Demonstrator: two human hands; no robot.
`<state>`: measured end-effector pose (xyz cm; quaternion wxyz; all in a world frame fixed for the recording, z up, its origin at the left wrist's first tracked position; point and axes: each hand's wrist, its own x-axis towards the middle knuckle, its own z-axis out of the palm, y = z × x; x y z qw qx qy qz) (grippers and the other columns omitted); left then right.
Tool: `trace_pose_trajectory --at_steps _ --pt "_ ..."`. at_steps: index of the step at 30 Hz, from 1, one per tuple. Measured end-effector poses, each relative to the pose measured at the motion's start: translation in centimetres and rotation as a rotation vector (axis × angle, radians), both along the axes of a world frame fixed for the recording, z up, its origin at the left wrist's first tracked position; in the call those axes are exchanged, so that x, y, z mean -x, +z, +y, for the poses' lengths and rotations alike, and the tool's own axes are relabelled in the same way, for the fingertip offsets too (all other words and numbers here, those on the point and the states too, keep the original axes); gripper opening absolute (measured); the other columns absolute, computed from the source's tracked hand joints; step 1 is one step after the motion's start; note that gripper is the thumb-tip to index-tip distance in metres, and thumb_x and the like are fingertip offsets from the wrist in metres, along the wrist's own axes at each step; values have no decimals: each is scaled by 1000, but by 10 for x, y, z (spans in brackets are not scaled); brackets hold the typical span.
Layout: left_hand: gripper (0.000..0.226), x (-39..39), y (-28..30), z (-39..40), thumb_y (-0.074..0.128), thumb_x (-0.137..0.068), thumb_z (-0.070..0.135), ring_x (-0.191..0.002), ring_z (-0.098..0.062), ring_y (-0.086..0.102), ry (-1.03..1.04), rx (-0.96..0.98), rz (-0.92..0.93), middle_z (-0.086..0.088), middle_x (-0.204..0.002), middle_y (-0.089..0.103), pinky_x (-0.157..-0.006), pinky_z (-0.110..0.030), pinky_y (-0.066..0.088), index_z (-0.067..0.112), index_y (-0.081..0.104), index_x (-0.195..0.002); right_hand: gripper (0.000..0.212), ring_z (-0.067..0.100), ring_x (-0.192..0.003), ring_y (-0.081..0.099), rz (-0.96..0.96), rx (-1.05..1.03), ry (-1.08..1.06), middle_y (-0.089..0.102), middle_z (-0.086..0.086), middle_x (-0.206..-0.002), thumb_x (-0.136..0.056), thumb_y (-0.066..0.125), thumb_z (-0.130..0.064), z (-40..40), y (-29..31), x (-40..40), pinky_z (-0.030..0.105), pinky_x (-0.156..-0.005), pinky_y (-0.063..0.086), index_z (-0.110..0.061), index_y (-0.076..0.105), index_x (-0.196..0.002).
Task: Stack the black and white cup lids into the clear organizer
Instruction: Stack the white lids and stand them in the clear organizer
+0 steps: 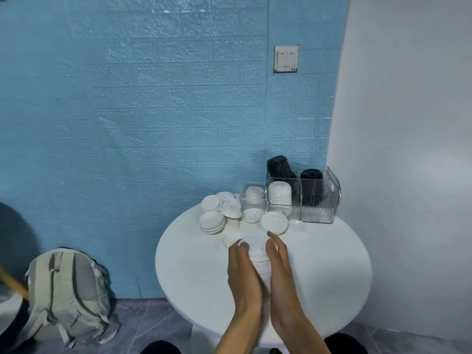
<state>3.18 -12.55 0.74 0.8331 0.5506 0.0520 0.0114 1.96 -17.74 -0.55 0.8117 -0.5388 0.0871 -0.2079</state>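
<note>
I hold a tall stack of white lids between both hands over the middle of the round white table. My left hand curls its fingers round the stack's left side. My right hand presses flat against the right side with straight fingers. The clear organizer stands at the table's back right. It holds black lids in its right and rear compartments and white lids at its front left. Loose white lids lie left of it, and a single lid lies in front.
A smaller clear box with white lids stands beside the organizer. A blue brick-pattern wall with a switch is behind the table, a white wall to the right. A grey backpack leans on the floor at the left.
</note>
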Motion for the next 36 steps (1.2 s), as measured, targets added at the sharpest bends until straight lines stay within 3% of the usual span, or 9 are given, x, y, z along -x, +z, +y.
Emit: trace_pose_trajectory --at_steps 6,10,12,17,20,24,27,31,36 --pt "53 -80 47 -43 58 -74 58 -115 -29 69 -97 83 -133 -10 -117 75 -111 -56 46 22 73 -111 15 14 -124 62 -100 57 -27 67 -5 -132 -99 60 -43 -49 62 -60 41 -114 44 -44 67 -113" --pt "58 -145 88 -83 61 -72 63 -116 -29 68 -218 91 -194 -7 -121 72 -111 -54 47 24 69 -115 46 24 -114 67 -139 96 -68 69 1 -121 -71 68 -64 -88 113 -119 53 -108 49 -38 67 -110" --pt "54 -171 109 -101 61 -72 64 -114 -25 66 -277 85 -203 -2 -117 69 -107 -45 49 29 65 -112 48 25 -106 68 -156 87 -58 67 2 -112 -68 68 -62 -107 133 -149 55 -106 51 -38 64 -109" --pt "69 -235 126 -130 60 -71 62 -110 -29 71 -339 38 -191 -10 -121 72 -100 -48 55 16 64 -123 52 26 -106 68 -131 133 -36 67 3 -112 -70 63 -62 -144 152 -207 54 -103 53 -35 61 -114" --pt "59 -249 130 -133 55 -84 59 -103 -25 72 -411 -57 -183 -10 -119 74 -92 -42 58 17 64 -124 64 30 -113 68 -80 132 -31 68 7 -119 -71 61 -63 -160 146 -238 55 -103 52 -30 58 -126" --pt "32 -274 125 -137 41 -107 41 -88 -12 69 -464 -198 -234 0 -98 73 -74 -28 52 22 66 -102 72 29 -116 67 -50 100 -18 67 10 -129 -68 62 -66 -183 128 -274 53 -104 52 -30 57 -129" --pt "39 -294 111 -141 35 -107 49 -100 -11 65 -505 -360 -309 0 -112 68 -90 -30 51 22 62 -111 71 26 -121 65 -6 98 -35 66 6 -133 -75 62 -66 -201 105 -298 52 -109 48 -27 57 -134" --pt "88 -312 96 -152 28 -76 85 -124 -22 57 -457 -597 -314 2 -132 62 -114 -47 40 28 50 -139 73 22 -122 65 50 73 -14 67 -1 -133 -77 60 -73 -220 81 -322 51 -111 46 -33 59 -137" --pt "76 -304 99 -151 25 -87 80 -131 -27 43 -377 -639 -261 3 -137 51 -113 -46 29 34 46 -143 76 23 -119 67 45 67 38 68 1 -132 -76 59 -75 -223 78 -327 51 -108 48 -32 58 -138"
